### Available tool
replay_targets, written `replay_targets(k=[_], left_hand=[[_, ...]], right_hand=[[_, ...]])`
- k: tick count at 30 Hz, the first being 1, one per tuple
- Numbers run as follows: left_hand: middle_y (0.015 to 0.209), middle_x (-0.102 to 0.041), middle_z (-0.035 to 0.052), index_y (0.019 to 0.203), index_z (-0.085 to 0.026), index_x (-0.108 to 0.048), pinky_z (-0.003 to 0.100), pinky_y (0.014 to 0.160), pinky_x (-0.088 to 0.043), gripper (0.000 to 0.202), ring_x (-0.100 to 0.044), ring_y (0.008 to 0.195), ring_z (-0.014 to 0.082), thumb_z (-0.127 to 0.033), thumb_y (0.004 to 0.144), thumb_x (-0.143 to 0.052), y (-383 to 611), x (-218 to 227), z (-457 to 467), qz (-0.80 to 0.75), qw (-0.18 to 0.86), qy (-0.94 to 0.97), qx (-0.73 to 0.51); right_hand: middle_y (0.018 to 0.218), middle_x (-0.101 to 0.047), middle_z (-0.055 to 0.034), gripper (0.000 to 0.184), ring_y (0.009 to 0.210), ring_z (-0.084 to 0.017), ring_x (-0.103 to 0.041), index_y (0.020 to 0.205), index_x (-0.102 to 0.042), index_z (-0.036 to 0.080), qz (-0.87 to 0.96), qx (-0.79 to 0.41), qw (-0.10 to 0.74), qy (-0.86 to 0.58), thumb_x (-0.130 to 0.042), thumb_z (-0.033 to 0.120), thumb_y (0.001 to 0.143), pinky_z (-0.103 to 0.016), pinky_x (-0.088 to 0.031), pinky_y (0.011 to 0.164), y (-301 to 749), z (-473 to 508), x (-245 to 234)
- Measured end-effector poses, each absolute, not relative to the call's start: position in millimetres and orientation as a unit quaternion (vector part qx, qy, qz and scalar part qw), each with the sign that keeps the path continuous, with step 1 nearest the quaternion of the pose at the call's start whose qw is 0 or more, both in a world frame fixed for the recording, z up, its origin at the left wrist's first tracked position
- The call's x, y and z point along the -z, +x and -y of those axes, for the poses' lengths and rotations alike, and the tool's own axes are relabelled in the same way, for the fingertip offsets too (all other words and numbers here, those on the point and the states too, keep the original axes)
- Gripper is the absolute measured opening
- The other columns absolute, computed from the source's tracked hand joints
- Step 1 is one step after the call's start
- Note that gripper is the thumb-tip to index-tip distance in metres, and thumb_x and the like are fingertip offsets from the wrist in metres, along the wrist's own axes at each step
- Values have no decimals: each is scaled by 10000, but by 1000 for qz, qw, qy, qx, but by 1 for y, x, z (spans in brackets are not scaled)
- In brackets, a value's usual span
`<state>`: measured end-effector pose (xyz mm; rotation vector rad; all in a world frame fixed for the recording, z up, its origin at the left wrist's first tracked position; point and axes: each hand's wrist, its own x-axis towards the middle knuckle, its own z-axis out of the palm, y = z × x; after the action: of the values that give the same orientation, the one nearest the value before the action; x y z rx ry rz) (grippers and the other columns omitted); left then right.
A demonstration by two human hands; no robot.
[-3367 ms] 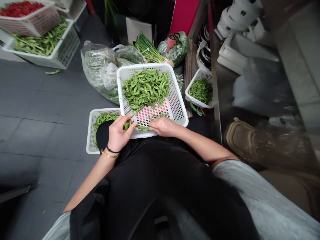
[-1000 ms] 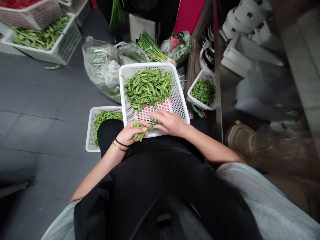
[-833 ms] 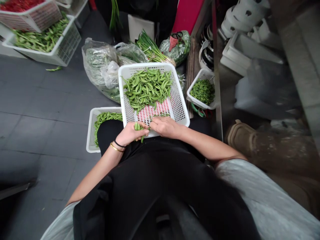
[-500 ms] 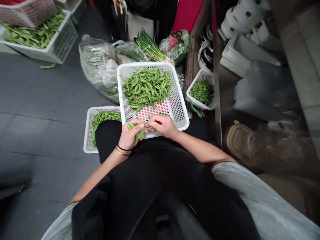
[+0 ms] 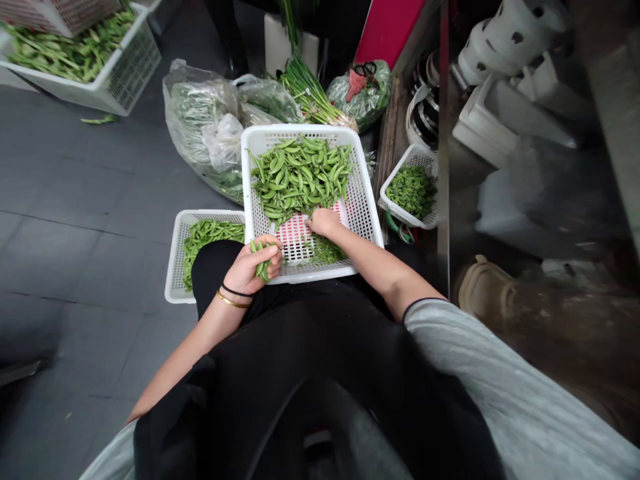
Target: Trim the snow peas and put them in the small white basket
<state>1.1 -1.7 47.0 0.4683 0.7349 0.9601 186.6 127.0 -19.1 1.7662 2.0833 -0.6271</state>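
Observation:
A white plastic basket (image 5: 367, 193) rests across my lap, with a heap of green pea pods (image 5: 300, 173) in its far half. My left hand (image 5: 253, 265) is closed around several pea pods at the basket's near left corner. Inside the basket, my right hand (image 5: 324, 221) is at the near edge of the heap, its fingers curled downward. Whatever those fingertips hold, if anything, is hidden. Under my right forearm lies a small pile of thin green trimmings (image 5: 325, 251).
A second white basket (image 5: 173, 267) with more pods stands by my left knee. Bagged greens (image 5: 200, 120) and a bunch of green onions (image 5: 320, 100) lie beyond. A small basket of leafy greens (image 5: 411, 190) sits right, beside a metal edge (image 5: 443, 153).
My right hand has parted from the left and moved forward to the heap, uncovering the trimmings. My left hand has shifted slightly left, still holding pods. Green stalks now rise above the onion bunch.

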Motion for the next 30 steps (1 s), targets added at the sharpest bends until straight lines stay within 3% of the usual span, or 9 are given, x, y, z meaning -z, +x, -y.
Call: replay_targets(k=[4,8,10,13,16,20,26,30], left_hand=[[492,-488,-34,717,-120,-587,169,358,-316,187,-420,377,51,-205,671,-747,2,-43,6,-389,788,226,-421],[502,-536,-20,750,-98,-616,181,335,-322,273,-437,357,61,-254,613,-794,15,-37,4,-480,736,237,-414],[529,-581,2,771,-85,-629,186,326,-334,315,-449,356,66,-277,595,-806,25,-36,5,-507,711,268,-408],[456,-555,-11,733,-96,-610,184,331,-348,310,-446,342,71,-288,593,-809,35,-37,9,-502,695,319,-404],[418,-530,-30,743,-110,-607,177,331,-353,297,-444,329,72,-286,606,-803,33,-42,16,-493,684,329,-426],[527,-600,4,798,-97,-652,175,336,-372,287,-471,347,64,-310,649,-772,22,-52,23,-432,729,339,-409],[518,-599,15,784,-99,-665,175,327,-369,235,-484,348,75,-271,658,-764,24,-59,27,-399,744,363,-393],[554,-611,15,716,-106,-629,172,347,-389,206,-485,362,63,-256,662,-758,34,-59,26,-389,764,281,-431]], right_hand=[[1089,-660,-207,352,971,-237,-636,1069,-656,48,-722,247,166,625,-521,249,814,-262,-455,750,200,-128,13],[697,-686,-74,260,668,-134,-616,816,-683,106,-745,309,146,573,-477,263,827,-203,-412,631,221,-94,-24],[592,-622,-12,243,561,-94,-533,736,-645,130,-793,376,92,470,-467,269,826,-191,-368,586,220,-65,-44],[587,-555,22,170,524,-69,-422,649,-576,144,-859,371,2,352,-485,194,784,-196,-305,559,212,-25,-64],[582,-538,32,165,528,-68,-439,690,-568,146,-835,432,-94,328,-484,208,817,-193,-327,571,209,-7,-71],[709,-606,7,201,603,-83,-546,899,-598,133,-730,513,-251,374,-511,308,847,-199,-403,603,214,-10,-75],[700,-614,4,169,633,-89,-537,777,-610,147,-785,424,-270,362,-561,296,840,-206,-410,633,207,-9,-86],[763,-620,-49,237,736,-136,-554,756,-595,153,-834,249,-250,424,-459,282,900,-244,-408,704,196,-1,-84]])
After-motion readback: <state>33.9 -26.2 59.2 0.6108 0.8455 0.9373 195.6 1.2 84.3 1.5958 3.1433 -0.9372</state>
